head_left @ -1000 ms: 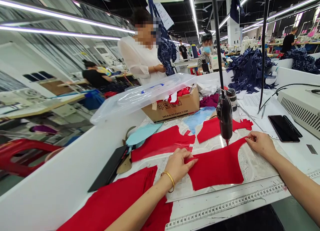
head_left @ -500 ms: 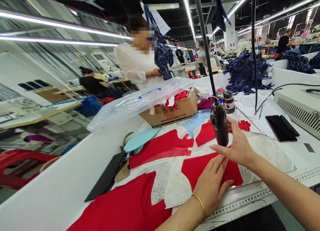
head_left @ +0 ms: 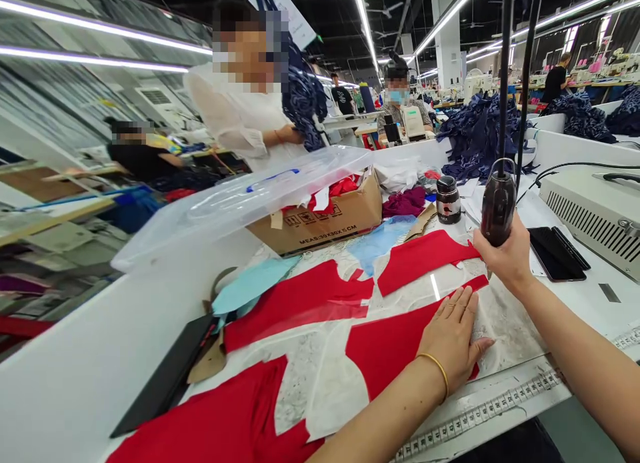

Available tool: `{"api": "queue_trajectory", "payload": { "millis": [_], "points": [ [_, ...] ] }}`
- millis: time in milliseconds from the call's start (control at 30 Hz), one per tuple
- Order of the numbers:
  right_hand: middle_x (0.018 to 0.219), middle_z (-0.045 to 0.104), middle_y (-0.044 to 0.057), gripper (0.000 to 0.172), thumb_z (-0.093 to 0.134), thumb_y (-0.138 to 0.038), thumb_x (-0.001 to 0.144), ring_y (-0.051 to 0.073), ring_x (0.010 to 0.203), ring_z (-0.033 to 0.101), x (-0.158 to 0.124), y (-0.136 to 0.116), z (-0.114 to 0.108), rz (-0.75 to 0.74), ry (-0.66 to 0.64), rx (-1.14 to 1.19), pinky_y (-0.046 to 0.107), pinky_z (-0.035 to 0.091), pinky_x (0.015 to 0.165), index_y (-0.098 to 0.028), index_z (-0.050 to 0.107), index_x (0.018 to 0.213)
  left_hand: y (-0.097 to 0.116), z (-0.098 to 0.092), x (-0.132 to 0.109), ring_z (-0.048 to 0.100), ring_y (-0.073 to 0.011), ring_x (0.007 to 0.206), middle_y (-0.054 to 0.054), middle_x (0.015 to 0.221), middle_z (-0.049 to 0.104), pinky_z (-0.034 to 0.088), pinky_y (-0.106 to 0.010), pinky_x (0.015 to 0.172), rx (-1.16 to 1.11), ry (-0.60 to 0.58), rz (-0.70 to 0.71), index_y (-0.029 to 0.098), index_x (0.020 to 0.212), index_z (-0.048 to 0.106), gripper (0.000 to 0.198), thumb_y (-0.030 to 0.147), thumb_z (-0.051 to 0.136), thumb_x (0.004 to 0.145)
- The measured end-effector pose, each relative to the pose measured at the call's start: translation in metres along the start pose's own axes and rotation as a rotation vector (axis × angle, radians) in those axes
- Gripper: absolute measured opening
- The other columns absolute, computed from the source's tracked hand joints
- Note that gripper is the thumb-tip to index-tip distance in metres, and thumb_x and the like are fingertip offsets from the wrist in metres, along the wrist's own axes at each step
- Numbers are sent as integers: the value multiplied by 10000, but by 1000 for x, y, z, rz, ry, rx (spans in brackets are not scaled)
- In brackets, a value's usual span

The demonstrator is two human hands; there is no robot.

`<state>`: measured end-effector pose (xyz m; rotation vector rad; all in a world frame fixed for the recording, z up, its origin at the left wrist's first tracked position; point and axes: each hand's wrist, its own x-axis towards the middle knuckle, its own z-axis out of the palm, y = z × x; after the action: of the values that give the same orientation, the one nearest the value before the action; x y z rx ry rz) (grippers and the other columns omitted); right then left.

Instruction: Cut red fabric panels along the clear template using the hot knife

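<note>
My left hand lies flat, fingers stretched out, on a red fabric piece beside a clear template edge. My right hand is closed round the lower part of a black corded hand tool, which stands upright under its hanging cable. The tool's tip is hidden behind the fingers and thumb. Just left of the right hand is another red fabric piece. A third red piece lies under clear plastic farther left, and a bunched stack of red fabric is nearest me.
A cardboard box of red scraps stands behind, with a clear plastic lid across it. A jar, a phone and a grey vented unit are to the right. A measuring tape runs along the front edge. A co-worker stands opposite.
My right hand has gone from loosely beside the black tool to gripping it, and the tool has shifted right. My left hand stays flat on the red fabric. The view has turned slightly.
</note>
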<state>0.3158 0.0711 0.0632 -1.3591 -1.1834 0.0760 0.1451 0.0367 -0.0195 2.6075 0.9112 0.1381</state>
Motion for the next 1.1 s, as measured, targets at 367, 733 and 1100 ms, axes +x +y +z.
{"api": "queue_trajectory", "payload": {
  "millis": [367, 733, 1100],
  "points": [
    [707, 449, -39, 293, 637, -402, 748, 151, 605, 427, -2, 12, 6, -122, 149, 43, 306, 401, 578, -267, 407, 869, -10, 11, 6, 268, -319, 1575, -176, 1685, 296, 317, -522, 1272, 35, 78, 38, 141, 1623, 318, 771, 653, 397, 1052],
    [667, 424, -71, 305, 666, -361, 744, 121, 533, 388, -1, 19, 11, -146, 181, 120, 279, 360, 492, -269, 399, 861, -13, 15, 7, 331, -316, 1551, -184, 1667, 339, 379, -507, 1239, 127, 125, 63, 131, 1603, 354, 741, 630, 411, 1057],
    [690, 463, -61, 293, 681, -325, 746, 127, 566, 437, -3, 18, 11, -166, 213, 148, 284, 406, 528, -265, 420, 866, -13, 16, 7, 360, -322, 1539, -211, 1649, 367, 398, -513, 1223, 163, 155, 90, 99, 1586, 374, 770, 657, 373, 1055]
  ]
}}
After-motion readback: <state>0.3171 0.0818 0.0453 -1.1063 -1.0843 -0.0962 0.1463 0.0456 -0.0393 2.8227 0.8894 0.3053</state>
